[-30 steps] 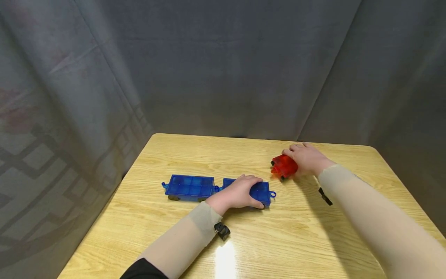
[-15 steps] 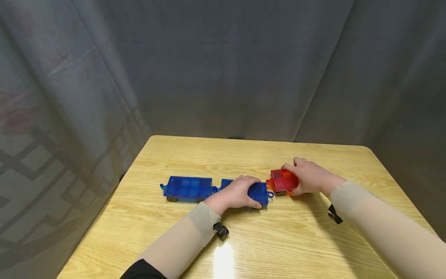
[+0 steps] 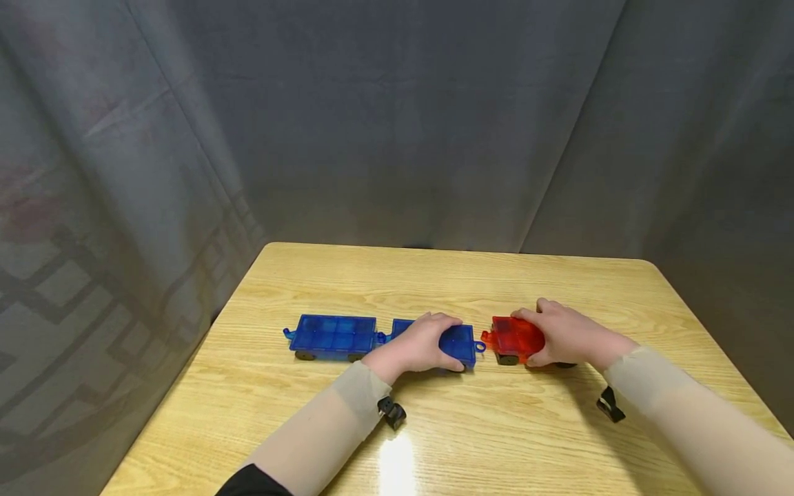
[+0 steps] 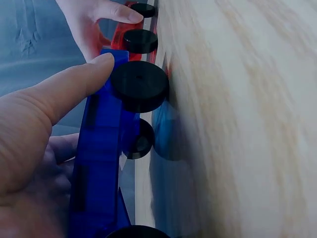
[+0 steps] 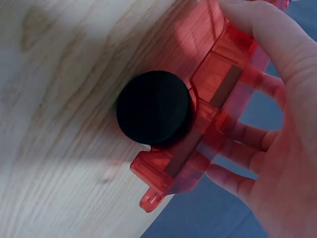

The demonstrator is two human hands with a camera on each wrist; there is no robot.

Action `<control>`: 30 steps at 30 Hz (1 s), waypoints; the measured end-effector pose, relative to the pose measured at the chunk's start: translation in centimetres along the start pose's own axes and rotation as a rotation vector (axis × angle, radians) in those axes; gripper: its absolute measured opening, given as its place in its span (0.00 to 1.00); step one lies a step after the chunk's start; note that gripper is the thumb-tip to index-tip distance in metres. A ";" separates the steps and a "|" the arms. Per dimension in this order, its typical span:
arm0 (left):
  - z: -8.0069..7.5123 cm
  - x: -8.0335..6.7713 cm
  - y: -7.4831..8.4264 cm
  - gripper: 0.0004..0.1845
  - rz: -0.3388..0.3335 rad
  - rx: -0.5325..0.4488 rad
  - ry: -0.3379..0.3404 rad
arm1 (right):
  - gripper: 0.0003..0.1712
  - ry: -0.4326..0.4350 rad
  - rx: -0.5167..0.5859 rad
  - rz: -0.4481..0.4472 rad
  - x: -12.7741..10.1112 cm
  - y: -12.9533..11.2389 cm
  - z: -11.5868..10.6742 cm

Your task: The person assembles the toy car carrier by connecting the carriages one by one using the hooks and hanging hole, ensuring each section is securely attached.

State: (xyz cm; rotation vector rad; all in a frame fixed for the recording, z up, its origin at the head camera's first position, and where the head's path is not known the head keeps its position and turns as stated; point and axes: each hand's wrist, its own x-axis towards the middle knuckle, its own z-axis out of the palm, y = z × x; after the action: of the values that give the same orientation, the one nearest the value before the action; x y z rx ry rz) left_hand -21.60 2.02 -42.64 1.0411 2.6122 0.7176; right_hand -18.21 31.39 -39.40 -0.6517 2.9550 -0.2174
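Note:
My left hand (image 3: pixel 422 344) grips a translucent blue toy train car (image 3: pixel 459 341) from above, thumb on the near side and fingers on the far side. Behind it, to the left, a second blue toy train car (image 3: pixel 335 333) is in line, its coupling meeting the first. My right hand (image 3: pixel 567 335) holds a translucent red toy train car (image 3: pixel 505 336) between thumb and fingers, low at the tabletop. The red car's front coupling lies close to the blue car's ring (image 3: pixel 480 347); whether they are linked, I cannot tell. A black wheel (image 5: pixel 154 108) shows in the right wrist view.
A light wood-grain table (image 3: pixel 397 282) carries the cars, its far edge running along a grey curtain (image 3: pixel 397 124). Another curtain with a pattern hangs at the left. Each wrist wears a small black device (image 3: pixel 392 412).
My right hand has brought the red car down and toward me, then slightly right, turning it into line with the blue cars. My left hand keeps its hold, nearly still.

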 end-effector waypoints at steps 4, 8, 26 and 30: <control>0.1 0.0 -0.1 0.44 0.002 -0.001 0.004 | 0.46 -0.009 0.024 0.021 -0.4 -0.1 -0.1; 0.2 -0.1 -0.2 0.44 -0.004 -0.007 0.010 | 0.47 -0.015 0.031 0.032 -0.7 -0.1 -0.2; 0.1 -0.5 -0.3 0.44 -0.008 -0.118 0.063 | 0.48 0.022 0.018 0.001 -0.7 -0.4 0.4; 0.2 -0.4 -0.4 0.44 -0.012 -0.133 0.072 | 0.48 0.035 0.018 -0.017 -0.8 -0.5 0.4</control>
State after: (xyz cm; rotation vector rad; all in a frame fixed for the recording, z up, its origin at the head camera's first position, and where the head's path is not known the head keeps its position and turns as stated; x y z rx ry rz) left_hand -21.47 1.52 -43.01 0.9780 2.5866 0.9285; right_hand -17.25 31.19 -39.64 -0.6771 2.9778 -0.2598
